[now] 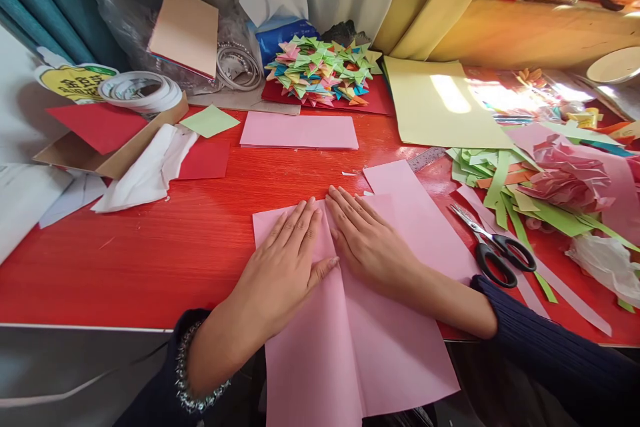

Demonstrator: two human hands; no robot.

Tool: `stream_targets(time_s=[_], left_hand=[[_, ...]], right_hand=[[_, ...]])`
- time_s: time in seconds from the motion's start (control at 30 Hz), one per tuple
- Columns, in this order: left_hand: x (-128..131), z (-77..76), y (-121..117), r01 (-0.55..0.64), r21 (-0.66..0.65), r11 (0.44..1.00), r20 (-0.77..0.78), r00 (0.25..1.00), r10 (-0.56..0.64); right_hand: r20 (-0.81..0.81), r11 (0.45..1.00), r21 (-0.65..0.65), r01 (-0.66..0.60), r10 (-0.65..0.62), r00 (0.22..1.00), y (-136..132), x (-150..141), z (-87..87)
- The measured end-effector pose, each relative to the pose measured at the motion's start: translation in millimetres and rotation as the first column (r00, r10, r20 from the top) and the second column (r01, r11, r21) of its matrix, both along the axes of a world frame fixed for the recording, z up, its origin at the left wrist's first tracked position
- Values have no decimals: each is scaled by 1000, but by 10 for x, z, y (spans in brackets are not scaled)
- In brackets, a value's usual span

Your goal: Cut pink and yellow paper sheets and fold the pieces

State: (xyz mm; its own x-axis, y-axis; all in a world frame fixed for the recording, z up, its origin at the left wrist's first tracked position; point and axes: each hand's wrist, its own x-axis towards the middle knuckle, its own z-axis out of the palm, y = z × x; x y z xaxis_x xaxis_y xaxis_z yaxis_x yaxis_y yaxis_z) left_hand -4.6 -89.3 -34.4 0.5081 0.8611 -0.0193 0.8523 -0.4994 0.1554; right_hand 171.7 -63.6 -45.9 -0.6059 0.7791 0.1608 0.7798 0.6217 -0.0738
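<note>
A large pink paper sheet (pixel 395 353) lies over the front edge of the red table, with a crease running down its middle. My left hand (pixel 285 267) rests flat on the left half, fingers stretched out and thumb reaching to the crease. On the other side of the crease my right hand (pixel 373 247) presses flat, its fingers straight. Both hands hold nothing. Beneath and to the right of the sheet lies another pink paper piece (pixel 425 213). Scissors (pixel 493 247) with black handles lie right of my right forearm.
A folded pink paper stack (pixel 300 131) lies beyond my hands, with a folded-paper cluster (pixel 323 70) behind it. Yellow sheets (pixel 430 100) and paper scraps (pixel 540 180) cover the right. At left stand a cardboard tray (pixel 143 137) and tape rolls (pixel 143 90). A ruler (pixel 426 159) lies partly covered.
</note>
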Motion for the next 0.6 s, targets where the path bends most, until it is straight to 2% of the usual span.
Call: stream_targets(time_s=[0.6], left_hand=[[103,19,-52,-49,51,997,37,998,47]], right_hand=[[-3,1000,-6,0,0,1000,-10,-4,-11]])
